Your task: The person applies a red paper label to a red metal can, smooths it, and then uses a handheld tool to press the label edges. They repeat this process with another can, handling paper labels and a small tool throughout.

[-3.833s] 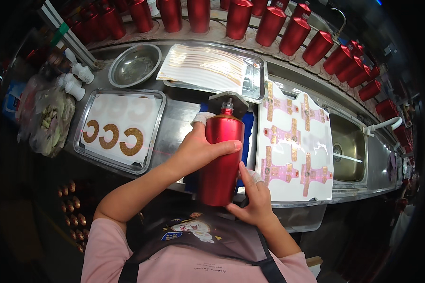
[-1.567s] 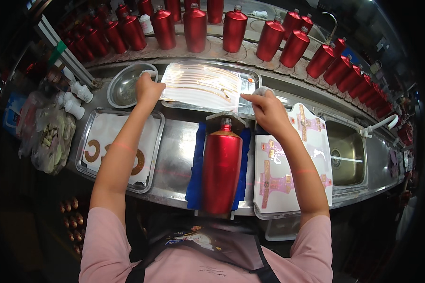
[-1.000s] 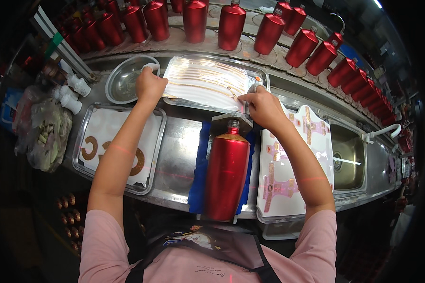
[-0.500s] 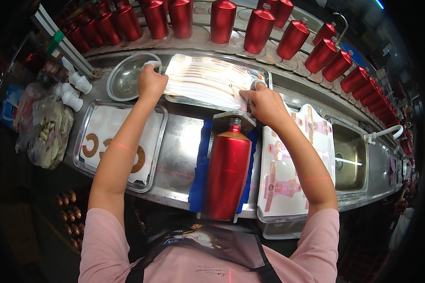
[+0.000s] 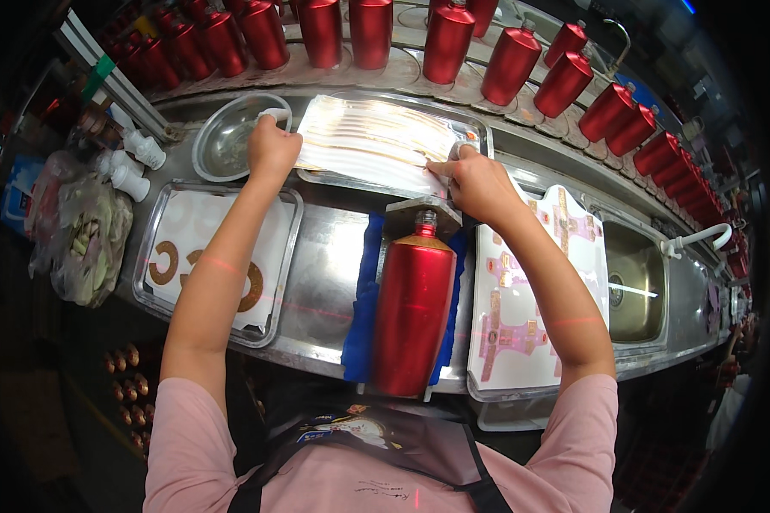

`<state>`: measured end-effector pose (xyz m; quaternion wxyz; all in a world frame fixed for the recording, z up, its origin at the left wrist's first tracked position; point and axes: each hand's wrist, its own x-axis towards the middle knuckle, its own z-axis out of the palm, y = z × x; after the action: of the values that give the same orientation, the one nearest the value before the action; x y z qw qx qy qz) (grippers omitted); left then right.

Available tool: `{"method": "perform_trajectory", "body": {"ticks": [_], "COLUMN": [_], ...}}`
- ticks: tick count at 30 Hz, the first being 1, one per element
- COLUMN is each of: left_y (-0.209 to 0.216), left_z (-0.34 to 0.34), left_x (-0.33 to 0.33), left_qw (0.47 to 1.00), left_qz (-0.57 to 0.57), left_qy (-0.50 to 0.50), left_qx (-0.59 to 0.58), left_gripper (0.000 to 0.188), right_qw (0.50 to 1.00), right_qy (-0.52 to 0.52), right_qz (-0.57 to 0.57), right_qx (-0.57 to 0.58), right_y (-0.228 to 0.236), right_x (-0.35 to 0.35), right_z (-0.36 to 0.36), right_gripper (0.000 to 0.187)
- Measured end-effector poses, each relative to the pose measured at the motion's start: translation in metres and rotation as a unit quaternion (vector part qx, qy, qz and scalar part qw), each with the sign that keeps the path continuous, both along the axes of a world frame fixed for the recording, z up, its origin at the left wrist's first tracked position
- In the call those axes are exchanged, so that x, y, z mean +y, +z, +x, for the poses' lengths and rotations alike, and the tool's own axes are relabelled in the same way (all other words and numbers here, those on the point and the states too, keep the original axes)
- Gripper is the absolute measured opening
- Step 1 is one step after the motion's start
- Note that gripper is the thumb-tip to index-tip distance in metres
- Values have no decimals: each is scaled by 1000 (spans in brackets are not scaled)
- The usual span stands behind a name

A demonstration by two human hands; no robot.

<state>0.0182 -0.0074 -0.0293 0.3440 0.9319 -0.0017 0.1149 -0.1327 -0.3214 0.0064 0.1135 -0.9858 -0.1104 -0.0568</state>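
My left hand [image 5: 274, 147] is closed at the right rim of a metal bowl [image 5: 207, 162], with a white wad showing above its fingers. Under my right hand [image 5: 481, 181] lies the right end of a white sheet [image 5: 364, 141] with gold-brown strips, in a metal tray. My right index finger touches that end, and a small whitish wad sits in the curled fingers. A red bottle [image 5: 415, 308] with a gold shoulder band and bare neck lies tilted toward me on a stand over a blue cloth [image 5: 361, 299].
At left, a tray [image 5: 296, 256] holds a sheet with brown curved strips. White sheets with pink and gold decals [image 5: 509, 342] lie at right, beside a sink [image 5: 637, 316] and white faucet [image 5: 697, 242]. Red bottles [image 5: 512, 64] line a conveyor behind. Plastic bags [image 5: 85, 239] sit far left.
The bottles on the conveyor have shifted left. My right hand has moved slightly left along the sheet's end. My left hand has barely moved, and the tilted bottle stays put.
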Motion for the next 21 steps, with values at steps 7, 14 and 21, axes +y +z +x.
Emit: {"method": "perform_trajectory", "body": {"ticks": [7,14,21], "left_y": [-3,14,20], "left_z": [4,-11,-52], "left_x": [2,-1,-73], "left_qw": [1000,1000,927], "left_qz": [-9,17,-96], "left_qy": [3,-6,-350], "left_qx": [-10,0,-93], "left_gripper": [33,39,50], "right_qw": [1000,1000,1000], "right_qy": [9,15,28], "right_qz": [-27,-23,-4], "right_qx": [2,3,3], "right_y": [2,5,7], "right_x": [-5,-4,-5], "right_z": [2,-2,-1], "right_gripper": [45,46,47]}}
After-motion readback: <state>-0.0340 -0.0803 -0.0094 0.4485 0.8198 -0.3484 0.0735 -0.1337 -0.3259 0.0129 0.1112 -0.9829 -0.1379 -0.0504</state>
